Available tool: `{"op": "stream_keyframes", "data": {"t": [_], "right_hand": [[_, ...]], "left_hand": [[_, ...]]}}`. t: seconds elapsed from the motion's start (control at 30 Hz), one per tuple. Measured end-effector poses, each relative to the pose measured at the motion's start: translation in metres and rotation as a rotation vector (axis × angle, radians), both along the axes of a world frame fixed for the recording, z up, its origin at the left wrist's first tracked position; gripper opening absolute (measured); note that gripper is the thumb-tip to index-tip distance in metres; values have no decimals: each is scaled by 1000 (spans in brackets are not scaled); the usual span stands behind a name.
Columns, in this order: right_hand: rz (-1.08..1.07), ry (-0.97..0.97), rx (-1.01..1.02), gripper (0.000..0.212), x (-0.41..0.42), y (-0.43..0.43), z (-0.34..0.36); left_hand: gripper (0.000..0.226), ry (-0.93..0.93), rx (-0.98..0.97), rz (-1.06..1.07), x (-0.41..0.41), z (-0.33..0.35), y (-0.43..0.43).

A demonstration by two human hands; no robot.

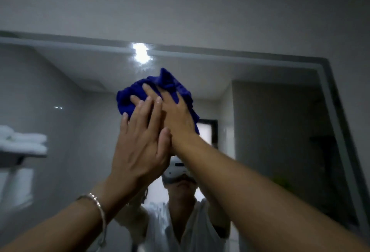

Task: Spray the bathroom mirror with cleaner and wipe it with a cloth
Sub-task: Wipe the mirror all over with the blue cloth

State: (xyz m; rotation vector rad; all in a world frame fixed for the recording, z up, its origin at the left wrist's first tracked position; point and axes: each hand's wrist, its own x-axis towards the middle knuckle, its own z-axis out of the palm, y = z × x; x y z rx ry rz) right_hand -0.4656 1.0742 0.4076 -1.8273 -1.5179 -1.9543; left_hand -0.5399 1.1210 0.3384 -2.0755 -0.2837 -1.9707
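Wiping is judged under way. No spray bottle is seen, so spraying is taken as done, though no wet film can be made out. The blue cloth [128,102], bunched and creased, is pressed against the upper middle of the mirror [270,115], just below a reflected lamp glare [141,55]. The right hand [177,115] is laid on it, fingers straight. The left hand [138,141], also flat-fingered, is laid partly over the right. The remaining glass is judged not yet wiped.
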Motion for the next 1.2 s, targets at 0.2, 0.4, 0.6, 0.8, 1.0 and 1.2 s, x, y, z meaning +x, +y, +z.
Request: {"op": "stream_keyframes", "data": {"t": [0.2, 0.4, 0.6, 0.8, 1.0, 1.2], "right_hand": [[107, 452, 557, 60, 18, -16, 81], [129, 243, 223, 59, -107, 113, 32], [166, 89, 68, 63, -113, 123, -84], [119, 140, 70, 64, -24, 26, -94], [-20, 439, 349, 65, 67, -88, -92], [17, 351, 182, 67, 94, -115, -265]], "left_hand": [[60, 71, 123, 73, -77, -7, 61], [59, -9, 75, 5, -120, -23, 99], [60, 50, 60, 80, -137, -42, 101], [59, 318, 113, 148, -120, -75, 64], [61, 412, -29, 182, -107, -109, 25], [58, 518, 30, 124, -33, -194, -57]]}}
